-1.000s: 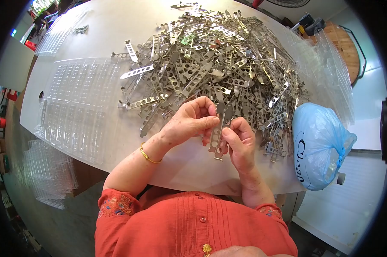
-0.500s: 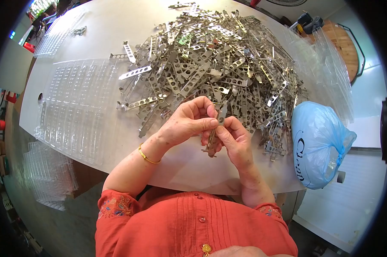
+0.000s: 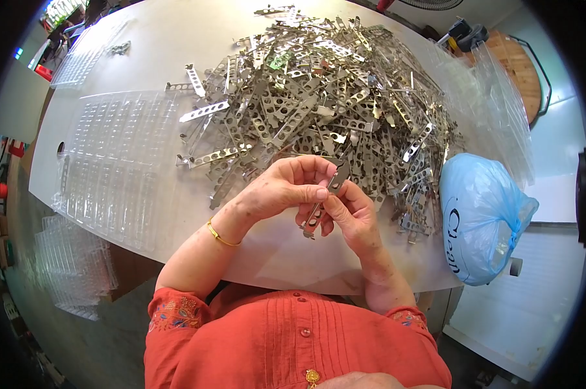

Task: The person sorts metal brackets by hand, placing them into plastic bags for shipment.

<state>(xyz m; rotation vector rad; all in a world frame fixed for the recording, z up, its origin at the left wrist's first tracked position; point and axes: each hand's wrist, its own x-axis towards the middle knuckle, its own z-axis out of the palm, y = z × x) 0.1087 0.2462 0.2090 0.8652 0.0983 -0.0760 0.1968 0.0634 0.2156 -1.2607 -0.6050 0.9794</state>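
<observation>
My left hand pinches metal slot brackets between thumb and fingers, near the front of the table. Closed on the same brackets from the other side is my right hand, its thumb close to the left thumb. The brackets are thin silvery strips with round holes, held at a slant; one end points up toward the pile and the bent end hangs below the fingers. How many strips are in the grip cannot be told. Just beyond both hands rises a large heap of similar brackets.
Clear plastic trays with compartments lie on the left of the white table, and more trays stand lower at the left. A tied blue plastic bag sits at the right edge. Clear plastic sheets lie behind it.
The held brackets have turned, so the holed face shows more and the lower end has shifted left. Both hands still grip them, with the left fingers slightly lower.
</observation>
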